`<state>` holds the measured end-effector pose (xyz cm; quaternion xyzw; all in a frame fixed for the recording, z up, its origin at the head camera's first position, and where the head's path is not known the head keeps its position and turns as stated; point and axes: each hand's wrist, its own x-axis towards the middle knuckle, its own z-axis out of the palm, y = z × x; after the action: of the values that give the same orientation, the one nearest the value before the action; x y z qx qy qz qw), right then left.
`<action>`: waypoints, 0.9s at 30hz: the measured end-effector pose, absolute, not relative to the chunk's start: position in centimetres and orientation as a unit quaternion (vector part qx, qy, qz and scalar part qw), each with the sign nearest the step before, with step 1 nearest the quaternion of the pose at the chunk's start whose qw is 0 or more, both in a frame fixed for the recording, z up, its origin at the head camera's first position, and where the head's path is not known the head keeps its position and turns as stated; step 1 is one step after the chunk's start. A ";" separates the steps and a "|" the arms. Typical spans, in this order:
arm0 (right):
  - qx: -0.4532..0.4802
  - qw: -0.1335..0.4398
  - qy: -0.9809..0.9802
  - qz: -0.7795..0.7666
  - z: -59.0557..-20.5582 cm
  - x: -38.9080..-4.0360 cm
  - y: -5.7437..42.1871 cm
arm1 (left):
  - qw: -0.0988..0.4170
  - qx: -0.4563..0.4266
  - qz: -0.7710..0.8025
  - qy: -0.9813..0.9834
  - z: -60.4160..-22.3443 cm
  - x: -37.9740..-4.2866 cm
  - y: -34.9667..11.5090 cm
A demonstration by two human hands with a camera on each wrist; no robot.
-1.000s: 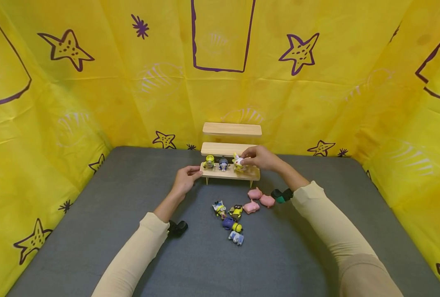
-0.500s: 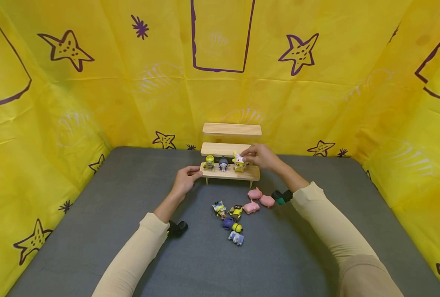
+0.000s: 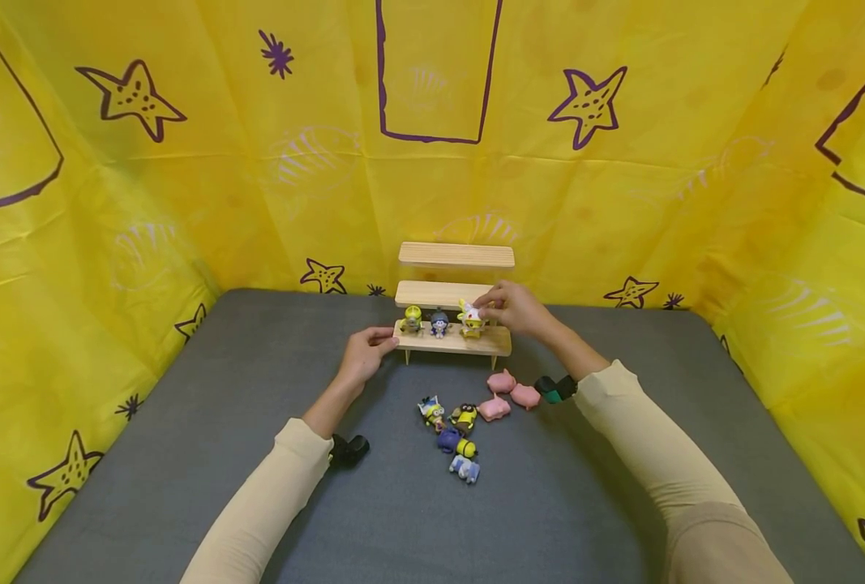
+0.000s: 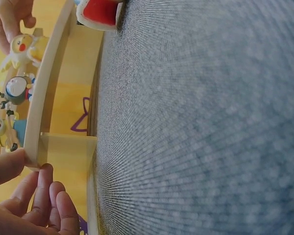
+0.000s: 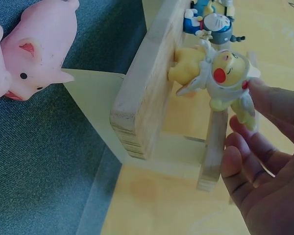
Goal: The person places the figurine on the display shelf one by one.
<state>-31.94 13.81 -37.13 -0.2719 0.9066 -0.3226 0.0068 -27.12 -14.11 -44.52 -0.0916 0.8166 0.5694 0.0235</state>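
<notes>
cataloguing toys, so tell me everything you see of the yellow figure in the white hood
The yellow figure has a white hood and red cheeks, and looks like smooth plastic. It is upright on the lowest tier of the wooden shelf, near the right end. The right hand's grip touches its head; how firmly cannot be told.

Bright, even light casts soft shadows on the table (image 3: 549, 503), and the right wrist view pales the yellow backdrop (image 5: 281, 51).
</notes>
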 end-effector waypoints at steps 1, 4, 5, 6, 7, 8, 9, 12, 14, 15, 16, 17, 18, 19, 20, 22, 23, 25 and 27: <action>-0.271 0.008 0.907 -0.323 -37.1 -31.9 13.8 | 0.024 -0.092 0.571 0.816 -44.5 -27.1 -14.1; -0.268 0.010 0.907 -0.323 -37.0 -31.7 13.8 | 0.024 -0.092 0.572 0.815 -44.4 -27.1 -14.1; -0.269 0.010 0.907 -0.324 -37.0 -31.7 13.8 | 0.025 -0.092 0.572 0.814 -44.4 -27.1 -14.1; -0.270 0.010 0.907 -0.324 -37.0 -31.7 13.8 | 0.025 -0.093 0.573 0.814 -44.4 -27.2 -14.1; -0.272 0.009 0.906 -0.324 -37.0 -31.7 13.8 | 0.025 -0.092 0.572 0.814 -44.4 -27.2 -14.1; -0.273 0.008 0.906 -0.324 -37.0 -31.7 13.8 | 0.024 -0.092 0.572 0.814 -44.4 -27.2 -14.1; -0.274 0.007 0.906 -0.324 -36.9 -31.7 13.8 | 0.024 -0.093 0.573 0.814 -44.4 -27.2 -14.1; -0.272 0.006 0.905 -0.326 -36.9 -31.6 13.9 | 0.023 -0.092 0.573 0.814 -44.5 -27.2 -14.1; -0.266 0.004 0.906 -0.330 -36.8 -31.5 13.9 | 0.021 -0.092 0.573 0.814 -44.5 -27.2 -14.1; -0.263 0.003 0.906 -0.331 -36.7 -31.4 14.0 | 0.021 -0.092 0.573 0.814 -44.5 -27.2 -14.1; -0.261 0.002 0.906 -0.332 -36.7 -31.4 14.0 | 0.021 -0.092 0.574 0.814 -44.6 -27.2 -14.1; -0.259 0.001 0.907 -0.333 -36.6 -31.4 14.1 | 0.022 -0.092 0.574 0.814 -44.6 -27.2 -14.1; -0.259 -0.002 0.907 -0.332 -36.6 -31.3 14.1 | 0.022 -0.092 0.574 0.813 -44.6 -27.2 -14.1; -0.259 -0.006 0.907 -0.332 -36.6 -31.3 14.2 | 0.022 -0.093 0.575 0.812 -44.6 -27.2 -14.1; -0.259 -0.008 0.907 -0.331 -36.5 -31.3 14.2 | 0.023 -0.094 0.576 0.812 -44.6 -27.2 -14.1; -0.260 -0.014 0.907 -0.330 -36.5 -31.2 14.4 | 0.026 -0.095 0.576 0.812 -44.6 -27.2 -14.1; -0.260 -0.016 0.907 -0.331 -36.4 -31.2 14.5 | 0.027 -0.096 0.576 0.811 -44.6 -27.2 -14.1; -0.254 -0.021 0.908 -0.333 -36.3 -31.0 14.7 | 0.028 -0.096 0.575 0.812 -44.6 -27.2 -14.1; -0.247 -0.027 0.909 -0.335 -36.2 -30.8 14.9 | 0.027 -0.094 0.573 0.813 -44.6 -27.2 -14.1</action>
<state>-30.84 14.94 -36.20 -0.2469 0.9090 -0.3347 -0.0274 -27.22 -14.13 -44.61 -0.0945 0.8134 0.5734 0.0272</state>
